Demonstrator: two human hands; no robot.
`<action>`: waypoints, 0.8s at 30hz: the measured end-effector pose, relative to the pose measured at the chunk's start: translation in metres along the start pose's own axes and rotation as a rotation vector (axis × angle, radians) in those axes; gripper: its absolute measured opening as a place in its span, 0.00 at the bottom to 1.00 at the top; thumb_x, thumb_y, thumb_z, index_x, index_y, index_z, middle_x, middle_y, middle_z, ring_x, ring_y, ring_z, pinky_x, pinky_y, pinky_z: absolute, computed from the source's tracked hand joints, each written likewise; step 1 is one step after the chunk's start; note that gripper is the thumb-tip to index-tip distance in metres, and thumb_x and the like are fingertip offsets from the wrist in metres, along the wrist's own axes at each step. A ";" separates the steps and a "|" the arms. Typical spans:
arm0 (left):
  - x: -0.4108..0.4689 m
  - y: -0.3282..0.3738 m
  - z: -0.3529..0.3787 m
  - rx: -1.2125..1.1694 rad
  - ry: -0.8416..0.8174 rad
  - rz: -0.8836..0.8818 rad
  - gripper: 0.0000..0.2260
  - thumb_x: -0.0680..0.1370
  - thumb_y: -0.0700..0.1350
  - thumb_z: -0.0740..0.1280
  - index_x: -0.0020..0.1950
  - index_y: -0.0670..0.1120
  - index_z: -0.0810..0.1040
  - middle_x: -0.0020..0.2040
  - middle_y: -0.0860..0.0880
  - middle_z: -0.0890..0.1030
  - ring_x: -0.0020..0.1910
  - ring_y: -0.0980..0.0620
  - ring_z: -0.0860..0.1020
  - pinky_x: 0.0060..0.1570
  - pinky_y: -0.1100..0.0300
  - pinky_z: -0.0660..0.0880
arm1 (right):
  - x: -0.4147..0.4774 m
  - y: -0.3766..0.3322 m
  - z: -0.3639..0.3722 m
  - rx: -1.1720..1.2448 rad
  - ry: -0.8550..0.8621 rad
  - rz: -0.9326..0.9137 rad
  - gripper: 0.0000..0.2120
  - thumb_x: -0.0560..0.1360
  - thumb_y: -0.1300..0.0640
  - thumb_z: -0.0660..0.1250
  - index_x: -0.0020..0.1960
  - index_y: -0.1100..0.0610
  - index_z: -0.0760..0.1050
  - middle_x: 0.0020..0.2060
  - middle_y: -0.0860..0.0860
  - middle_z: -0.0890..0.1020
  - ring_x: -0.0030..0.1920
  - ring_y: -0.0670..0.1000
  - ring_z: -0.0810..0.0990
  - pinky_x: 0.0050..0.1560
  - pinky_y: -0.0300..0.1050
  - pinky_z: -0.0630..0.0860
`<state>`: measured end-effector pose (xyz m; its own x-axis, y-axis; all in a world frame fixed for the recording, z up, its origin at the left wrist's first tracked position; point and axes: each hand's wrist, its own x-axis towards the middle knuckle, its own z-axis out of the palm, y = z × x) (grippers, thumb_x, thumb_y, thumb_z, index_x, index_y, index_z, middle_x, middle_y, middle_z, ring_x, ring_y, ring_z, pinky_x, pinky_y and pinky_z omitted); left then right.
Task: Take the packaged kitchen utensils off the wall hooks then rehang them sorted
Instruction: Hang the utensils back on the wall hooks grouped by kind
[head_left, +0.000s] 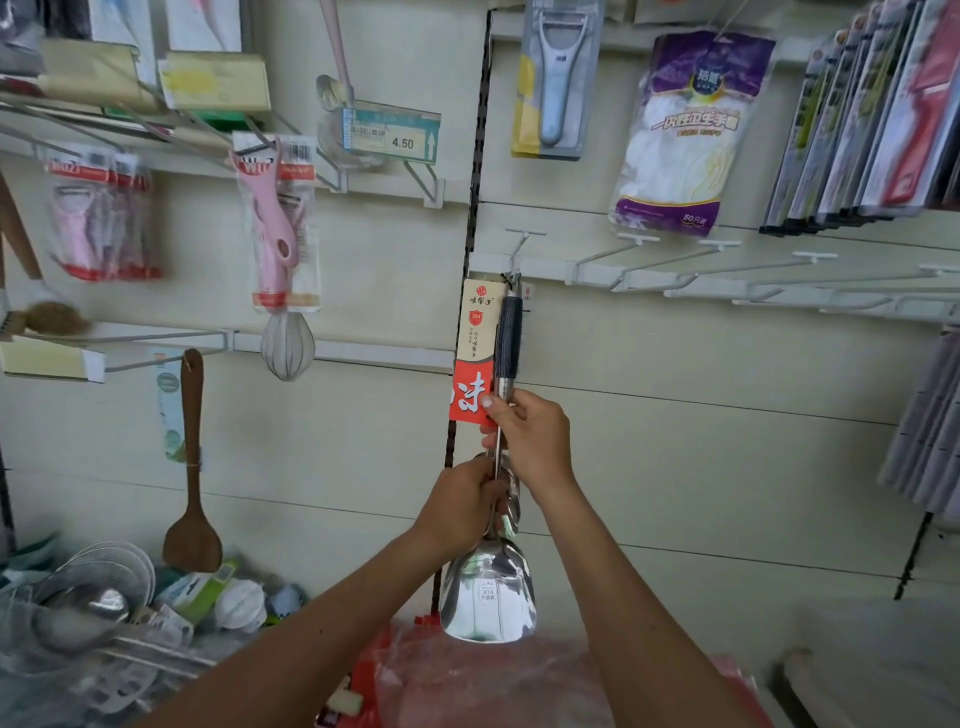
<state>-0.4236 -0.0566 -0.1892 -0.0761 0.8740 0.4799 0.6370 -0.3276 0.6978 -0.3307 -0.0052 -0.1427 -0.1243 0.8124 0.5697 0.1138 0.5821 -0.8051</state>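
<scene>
Stainless-steel spatula w/ dark handle (507, 343) vertical, top loop at white wall hook (519, 249), straight above hands. R hand (527, 436) grips shaft higher, nearer hook; L hand (462, 506) grips lower, by blade.

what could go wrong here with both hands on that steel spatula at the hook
1. Left hand and right hand grip the steel spatula low on its shaft, far from the wall hook, so the top may swing and miss or slip off.
2. The right hand's thumb also presses the card tag; a tug might tear it.
</scene>
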 end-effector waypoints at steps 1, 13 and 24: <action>0.003 -0.001 0.001 0.015 0.006 -0.005 0.15 0.80 0.35 0.60 0.35 0.50 0.70 0.32 0.53 0.77 0.28 0.62 0.75 0.31 0.70 0.69 | 0.003 0.002 0.001 -0.016 0.001 0.001 0.07 0.78 0.50 0.70 0.51 0.53 0.80 0.43 0.50 0.86 0.33 0.47 0.84 0.44 0.53 0.84; 0.055 -0.026 0.023 0.089 0.028 -0.054 0.14 0.81 0.38 0.60 0.37 0.48 0.69 0.33 0.54 0.74 0.32 0.59 0.72 0.31 0.72 0.67 | 0.048 0.036 0.006 -0.090 -0.006 -0.011 0.09 0.78 0.49 0.69 0.50 0.54 0.80 0.41 0.45 0.84 0.35 0.47 0.85 0.47 0.53 0.83; 0.085 -0.046 0.032 0.105 0.037 -0.101 0.09 0.82 0.39 0.59 0.43 0.43 0.75 0.35 0.52 0.77 0.33 0.57 0.74 0.33 0.70 0.68 | 0.073 0.057 0.015 -0.086 -0.006 -0.009 0.10 0.78 0.48 0.70 0.51 0.54 0.80 0.48 0.51 0.86 0.38 0.46 0.86 0.45 0.47 0.84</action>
<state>-0.4350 0.0439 -0.1974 -0.1712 0.8862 0.4305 0.7015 -0.1972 0.6849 -0.3480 0.0869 -0.1498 -0.1318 0.8070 0.5757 0.1972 0.5905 -0.7826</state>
